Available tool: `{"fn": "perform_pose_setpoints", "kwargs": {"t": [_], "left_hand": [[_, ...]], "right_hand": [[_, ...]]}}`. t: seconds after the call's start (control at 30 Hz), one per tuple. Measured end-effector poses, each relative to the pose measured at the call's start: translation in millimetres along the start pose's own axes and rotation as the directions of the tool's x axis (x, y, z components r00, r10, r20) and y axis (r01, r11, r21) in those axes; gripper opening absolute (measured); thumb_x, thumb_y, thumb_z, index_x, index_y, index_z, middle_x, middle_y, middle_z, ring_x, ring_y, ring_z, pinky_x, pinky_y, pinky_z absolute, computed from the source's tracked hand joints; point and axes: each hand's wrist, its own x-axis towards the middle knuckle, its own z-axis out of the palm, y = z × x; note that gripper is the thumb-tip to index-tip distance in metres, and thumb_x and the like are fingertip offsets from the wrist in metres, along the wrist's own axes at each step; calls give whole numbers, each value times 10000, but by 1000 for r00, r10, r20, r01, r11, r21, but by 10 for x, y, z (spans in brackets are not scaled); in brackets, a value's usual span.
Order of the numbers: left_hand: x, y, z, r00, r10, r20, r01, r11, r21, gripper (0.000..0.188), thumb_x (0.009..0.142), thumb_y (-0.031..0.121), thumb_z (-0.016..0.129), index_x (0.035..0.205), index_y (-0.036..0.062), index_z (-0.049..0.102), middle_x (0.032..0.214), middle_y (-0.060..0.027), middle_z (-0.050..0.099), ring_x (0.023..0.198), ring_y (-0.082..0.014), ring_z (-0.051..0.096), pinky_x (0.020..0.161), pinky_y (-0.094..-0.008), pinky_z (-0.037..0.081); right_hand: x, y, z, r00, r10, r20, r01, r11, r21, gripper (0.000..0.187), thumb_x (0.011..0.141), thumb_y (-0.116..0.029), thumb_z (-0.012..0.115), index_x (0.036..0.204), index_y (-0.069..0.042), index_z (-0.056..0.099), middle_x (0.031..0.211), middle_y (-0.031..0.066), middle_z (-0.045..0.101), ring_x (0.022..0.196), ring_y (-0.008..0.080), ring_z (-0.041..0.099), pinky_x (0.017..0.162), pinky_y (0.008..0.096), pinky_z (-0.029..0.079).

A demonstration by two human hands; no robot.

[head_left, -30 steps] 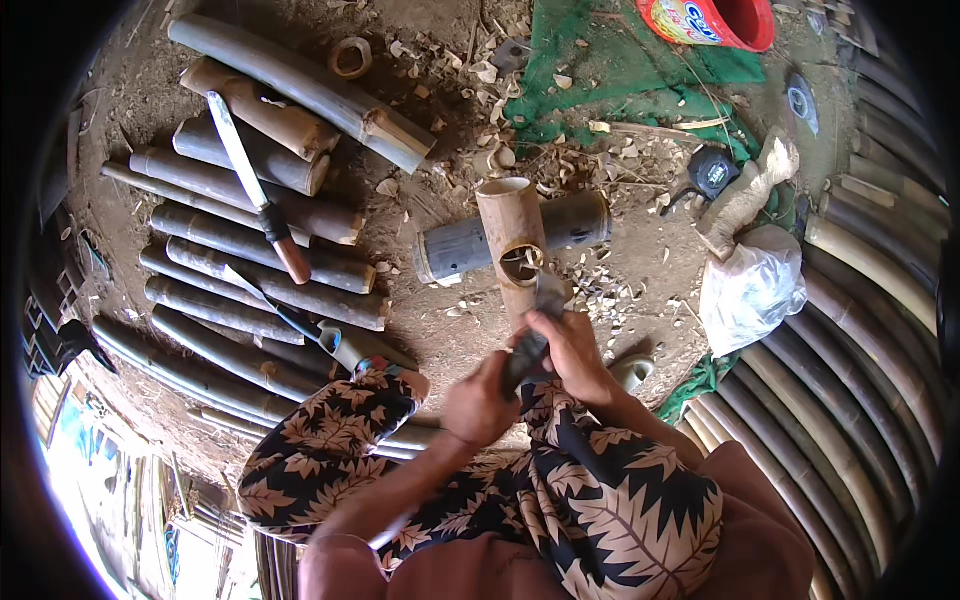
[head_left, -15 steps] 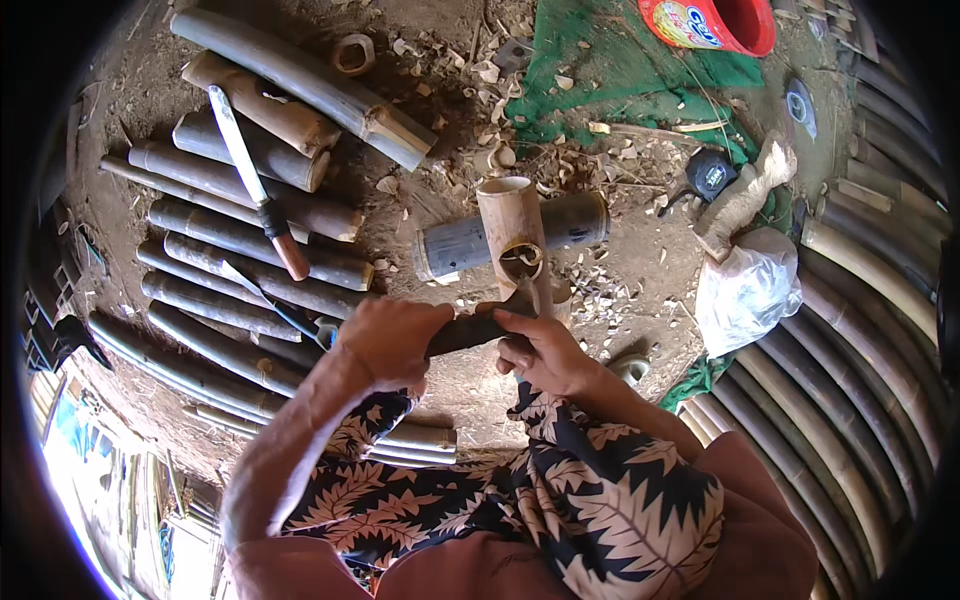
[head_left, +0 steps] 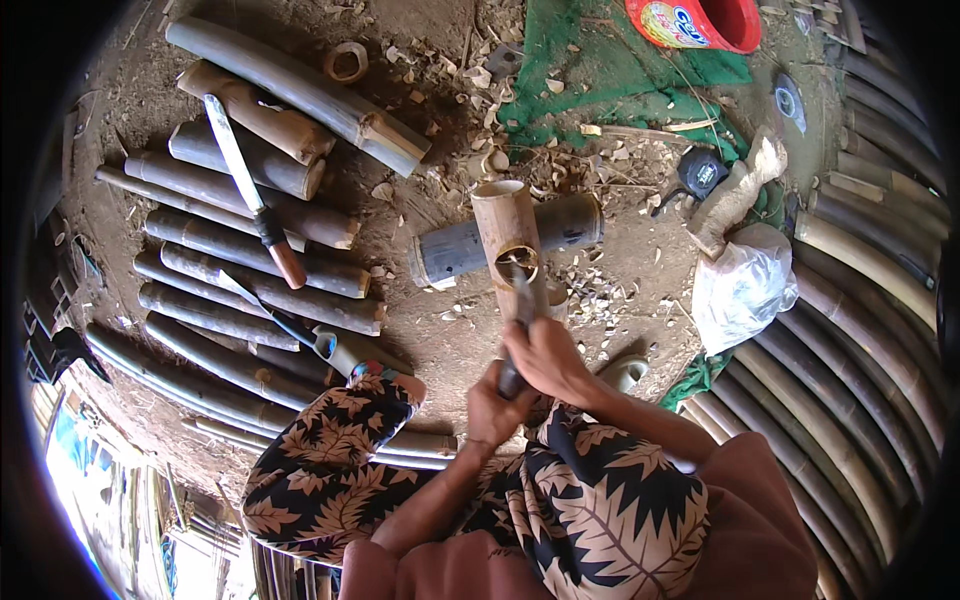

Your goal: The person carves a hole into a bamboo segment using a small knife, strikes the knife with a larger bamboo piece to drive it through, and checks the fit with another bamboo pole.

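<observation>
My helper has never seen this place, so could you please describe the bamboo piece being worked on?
On the brown ground, near the picture's middle, a dark bamboo length lies crosswise. The worked piece lies over it, forming a cross; what sets it apart is its paler tan colour and the round hole in its side.

Blue-and-white lettering (head_left: 688,25) on red bucket (head_left: 722,42), tiny illegible print (head_left: 709,170) on black tape measure (head_left: 696,178)

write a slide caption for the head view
Both hands grip a tool at the hole in a pale bamboo tube crossing a darker tube.
</observation>
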Motion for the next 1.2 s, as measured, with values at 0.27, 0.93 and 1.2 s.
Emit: {"fn": "perform_pose_setpoints", "kwargs": {"t": [0.27,0.93,1.2], "left_hand": [[813,1125,-1238,944,195,267,-324,390,862,126,756,212,688,815,101,680,766,-119,684,677,-292,683,615,-401,543],[236,1373,-633,817,-150,557,-84,924,372,722,867,641,529,995,-61,639,896,-248,673,829,-330,683,717,-420,539],[917,1026,359,962,-211,176,230,968,-99,500,911,439,558,773,-34,648,566,-79,569,544,-174,588,500,-321,460]], "right_hand": [[373,-400,-77,984,167,61,-6,-308,951,225,986,-169,491,1055,37,552,976,178,678,823,215,676,687,352,578],[-433,92,-717,999,38,-38,17,451,892,482,967,-368,500,1278,-3,467,950,119,634,822,188,640,727,291,499],[-252,434,-837,994,44,-101,-35,995,89,372,834,-205,667,1180,-111,569,808,176,685,704,376,666,628,446,540]]}}
